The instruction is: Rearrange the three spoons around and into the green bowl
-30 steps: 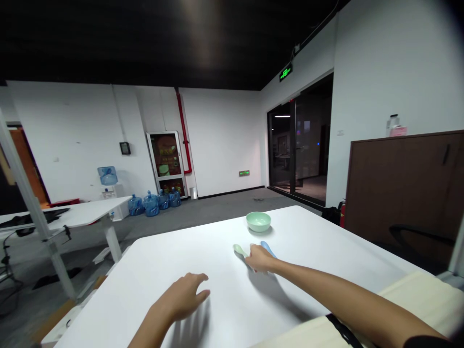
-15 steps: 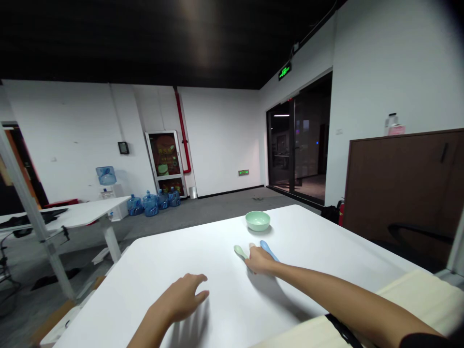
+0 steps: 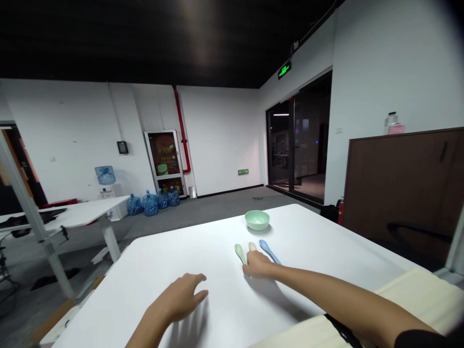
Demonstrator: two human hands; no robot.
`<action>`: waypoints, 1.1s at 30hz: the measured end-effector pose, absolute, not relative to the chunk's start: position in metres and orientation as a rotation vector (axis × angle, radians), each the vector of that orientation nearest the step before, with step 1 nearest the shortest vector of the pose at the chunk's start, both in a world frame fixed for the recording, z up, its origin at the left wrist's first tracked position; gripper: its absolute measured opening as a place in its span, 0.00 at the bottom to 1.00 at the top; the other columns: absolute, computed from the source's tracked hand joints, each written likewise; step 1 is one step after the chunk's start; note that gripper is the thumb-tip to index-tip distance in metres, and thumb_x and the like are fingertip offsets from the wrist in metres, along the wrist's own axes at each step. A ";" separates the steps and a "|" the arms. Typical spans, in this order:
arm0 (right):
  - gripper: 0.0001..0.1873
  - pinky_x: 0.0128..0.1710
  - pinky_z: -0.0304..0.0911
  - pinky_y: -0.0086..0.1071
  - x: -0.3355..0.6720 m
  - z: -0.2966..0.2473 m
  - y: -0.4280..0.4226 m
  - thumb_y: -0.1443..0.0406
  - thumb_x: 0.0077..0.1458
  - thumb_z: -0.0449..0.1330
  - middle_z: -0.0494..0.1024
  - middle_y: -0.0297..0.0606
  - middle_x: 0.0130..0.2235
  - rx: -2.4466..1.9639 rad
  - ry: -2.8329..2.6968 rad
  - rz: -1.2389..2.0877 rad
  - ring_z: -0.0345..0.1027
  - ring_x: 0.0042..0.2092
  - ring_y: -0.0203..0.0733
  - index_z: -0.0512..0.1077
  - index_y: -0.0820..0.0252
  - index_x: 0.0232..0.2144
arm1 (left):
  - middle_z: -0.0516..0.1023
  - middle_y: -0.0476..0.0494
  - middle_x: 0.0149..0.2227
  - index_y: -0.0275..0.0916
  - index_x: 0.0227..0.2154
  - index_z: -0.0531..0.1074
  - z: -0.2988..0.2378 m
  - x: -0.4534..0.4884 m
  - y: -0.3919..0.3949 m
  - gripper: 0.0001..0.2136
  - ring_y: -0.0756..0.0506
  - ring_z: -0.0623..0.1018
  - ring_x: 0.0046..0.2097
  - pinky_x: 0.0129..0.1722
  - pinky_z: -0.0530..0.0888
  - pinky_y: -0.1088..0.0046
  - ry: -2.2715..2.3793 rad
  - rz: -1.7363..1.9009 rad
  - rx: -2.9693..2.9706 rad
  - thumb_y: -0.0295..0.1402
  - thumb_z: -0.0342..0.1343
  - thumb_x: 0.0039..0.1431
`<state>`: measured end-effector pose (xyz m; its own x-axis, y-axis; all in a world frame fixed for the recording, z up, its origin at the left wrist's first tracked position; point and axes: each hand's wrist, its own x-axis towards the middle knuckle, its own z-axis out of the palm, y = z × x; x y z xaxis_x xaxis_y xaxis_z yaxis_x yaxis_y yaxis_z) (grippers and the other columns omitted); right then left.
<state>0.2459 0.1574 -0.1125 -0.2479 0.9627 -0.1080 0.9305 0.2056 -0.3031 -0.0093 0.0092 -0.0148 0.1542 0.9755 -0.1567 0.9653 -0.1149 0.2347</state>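
Since the last frame you drew your R hand [image 3: 256, 265] back a bit, fingers pressed together, grip hidden, baring the cream spoon [image 3: 252, 246] btwn green spoon [image 3: 239, 252] & blue spoon [image 3: 267, 250], below the mint bowl [image 3: 257, 220] near the far edge of the white table [image 3: 145, 295], L hand [image 3: 180, 297] loosely spread, well apart.

Pale green spoon [image 3: 239, 253] | beige spoon [image 3: 252, 246], only its scoop showing | blue spoon [image 3: 265, 249] | all three lying flat side by side, scoops toward 12 o'clock | mint-green bowl [image 3: 257, 219], upright, empty-looking, near them at 12 o'clock

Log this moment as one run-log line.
right hand: at green spoon, cream spoon, blue spoon | left hand: empty | mint bowl: beyond
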 end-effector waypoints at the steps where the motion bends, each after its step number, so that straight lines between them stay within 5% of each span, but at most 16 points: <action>1: 0.15 0.31 0.62 0.32 0.246 -0.113 0.158 0.56 0.52 0.54 0.75 0.44 0.40 -1.855 -2.365 0.470 0.74 0.37 0.44 0.74 0.60 0.34 | 0.72 0.42 0.55 0.49 0.55 0.68 -0.015 -0.009 0.009 0.27 0.37 0.71 0.55 0.54 0.67 0.59 1.875 0.055 2.157 0.54 0.44 0.57; 9: 0.19 0.34 0.61 0.32 0.248 -0.097 0.153 0.53 0.53 0.53 0.71 0.48 0.52 -1.812 -2.347 0.404 0.73 0.38 0.43 0.74 0.62 0.33 | 0.73 0.42 0.55 0.49 0.55 0.68 -0.014 -0.009 0.010 0.27 0.38 0.72 0.55 0.53 0.67 0.61 1.879 0.041 2.161 0.54 0.44 0.57; 18: 0.17 0.37 0.63 0.37 0.262 -0.082 0.162 0.56 0.54 0.53 0.78 0.49 0.41 -1.854 -2.357 0.148 0.72 0.44 0.54 0.74 0.61 0.37 | 0.73 0.42 0.55 0.49 0.55 0.68 -0.014 -0.009 0.010 0.27 0.38 0.72 0.55 0.54 0.67 0.61 1.872 0.048 2.151 0.54 0.44 0.57; 29: 0.14 0.36 0.63 0.36 0.273 -0.086 0.168 0.61 0.47 0.59 0.76 0.45 0.39 -1.910 -2.429 0.119 0.72 0.42 0.52 0.71 0.56 0.39 | 0.72 0.41 0.56 0.48 0.55 0.68 -0.010 -0.007 0.008 0.27 0.38 0.71 0.56 0.54 0.67 0.61 1.867 0.046 2.141 0.54 0.45 0.57; 33: 0.20 0.34 0.64 0.36 0.274 -0.088 0.169 0.64 0.45 0.60 0.77 0.44 0.38 -1.934 -2.500 0.122 0.73 0.42 0.54 0.69 0.57 0.44 | 0.72 0.41 0.56 0.47 0.55 0.67 -0.010 -0.006 0.007 0.27 0.38 0.71 0.56 0.54 0.67 0.61 1.875 0.026 2.137 0.54 0.44 0.57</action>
